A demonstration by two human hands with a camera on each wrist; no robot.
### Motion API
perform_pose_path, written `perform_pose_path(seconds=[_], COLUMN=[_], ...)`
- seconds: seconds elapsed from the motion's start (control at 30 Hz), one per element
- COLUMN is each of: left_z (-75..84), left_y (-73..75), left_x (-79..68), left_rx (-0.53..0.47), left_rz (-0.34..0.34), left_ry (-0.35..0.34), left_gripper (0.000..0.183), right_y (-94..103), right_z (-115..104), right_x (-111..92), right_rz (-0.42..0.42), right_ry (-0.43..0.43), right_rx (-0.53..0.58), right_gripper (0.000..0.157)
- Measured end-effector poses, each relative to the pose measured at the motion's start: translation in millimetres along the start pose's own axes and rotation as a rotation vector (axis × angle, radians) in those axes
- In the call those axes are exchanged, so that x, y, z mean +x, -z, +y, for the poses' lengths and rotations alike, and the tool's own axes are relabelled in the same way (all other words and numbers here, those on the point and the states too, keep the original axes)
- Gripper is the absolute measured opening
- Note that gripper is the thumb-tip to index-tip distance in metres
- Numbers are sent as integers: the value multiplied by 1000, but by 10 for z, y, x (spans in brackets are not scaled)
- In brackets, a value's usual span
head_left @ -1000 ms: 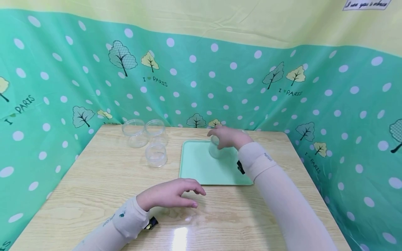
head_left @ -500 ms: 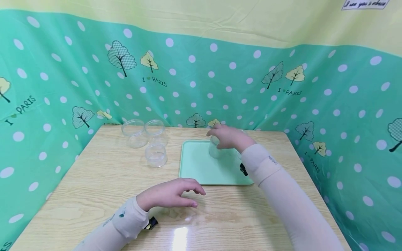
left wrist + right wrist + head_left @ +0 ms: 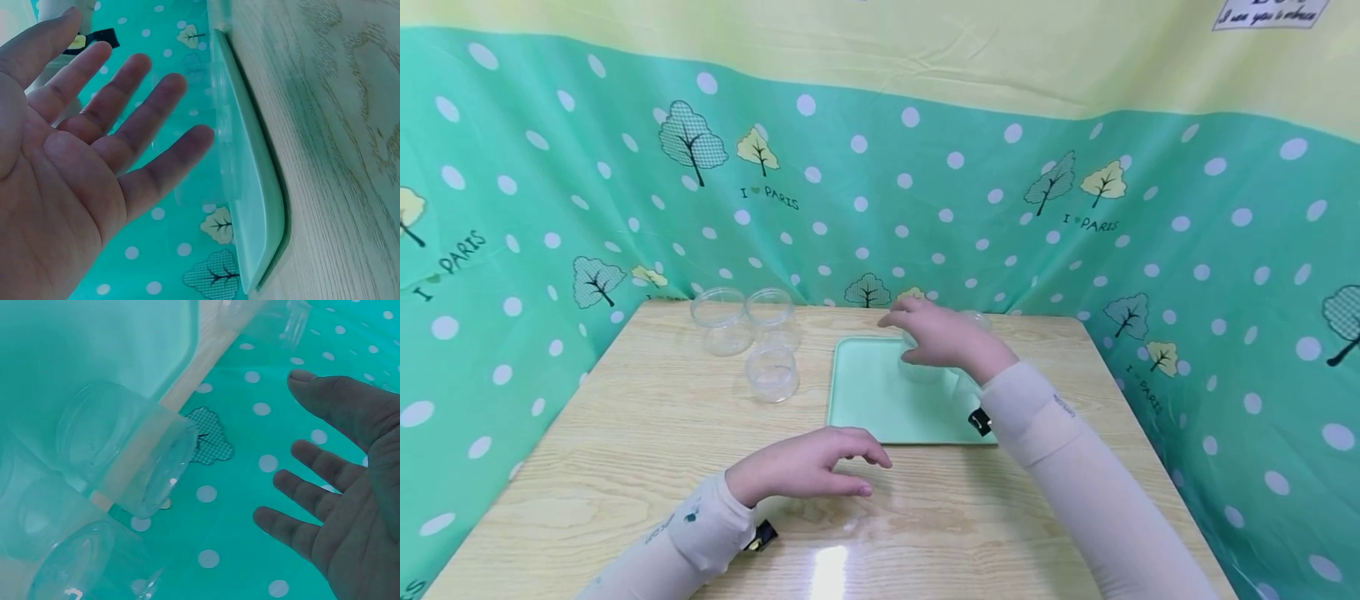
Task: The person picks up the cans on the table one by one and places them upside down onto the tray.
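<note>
My right hand hovers over the green tray, its fingers spread and holding nothing. In the right wrist view a clear cylindrical jar stands on the tray, apart from those fingers. Beside it is a second clear jar; the head view shows only small parts of these jars past the hand and wrist. My left hand stays in front of the tray's near edge, fingers relaxed and nothing in them. The left wrist view shows its open palm, with see-through jars on the tray beyond.
Left of the tray, three more clear jars stand on the wooden table: a back-left jar, one beside it and a nearer one. A green polka-dot cloth hangs around the table's back and sides.
My right hand has let go of the jar on the tray and lifted slightly up and back from it, its fingers spreading. The left hand has not moved.
</note>
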State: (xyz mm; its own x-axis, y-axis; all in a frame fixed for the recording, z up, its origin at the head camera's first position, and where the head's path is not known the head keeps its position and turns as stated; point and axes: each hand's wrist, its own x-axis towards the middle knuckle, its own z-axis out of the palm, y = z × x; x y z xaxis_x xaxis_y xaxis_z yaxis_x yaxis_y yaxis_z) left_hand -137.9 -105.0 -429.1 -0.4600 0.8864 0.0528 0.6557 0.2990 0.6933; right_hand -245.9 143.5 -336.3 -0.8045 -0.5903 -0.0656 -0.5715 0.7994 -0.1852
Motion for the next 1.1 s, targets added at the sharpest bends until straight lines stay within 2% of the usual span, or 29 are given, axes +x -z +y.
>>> perform_pose_path(seconds=[0.23,0.5,0.77,0.93,1.1], left_z=[31,47,42,44,77], left_y=[34,68,56,21,27], left_x=[-9,-21,-51,-61,-60], left_rx=[13,22,13,12,5], left_rz=[17,35,56,54,63], left_ry=[-19,-23,-25,-56,-76], left_gripper=[32,30,30,31,31], right_y=[49,-53,-208,-340,-384], right_z=[-133,-248,-329,-321,-330], right_x=[-155,-299,-443,-537,-606], right_rz=[81,165,236,267,321], right_ry=[87,240,286,306,325], right_rx=[-93,-140,-216,-242,-255], right_gripper=[58,58,59,59,57])
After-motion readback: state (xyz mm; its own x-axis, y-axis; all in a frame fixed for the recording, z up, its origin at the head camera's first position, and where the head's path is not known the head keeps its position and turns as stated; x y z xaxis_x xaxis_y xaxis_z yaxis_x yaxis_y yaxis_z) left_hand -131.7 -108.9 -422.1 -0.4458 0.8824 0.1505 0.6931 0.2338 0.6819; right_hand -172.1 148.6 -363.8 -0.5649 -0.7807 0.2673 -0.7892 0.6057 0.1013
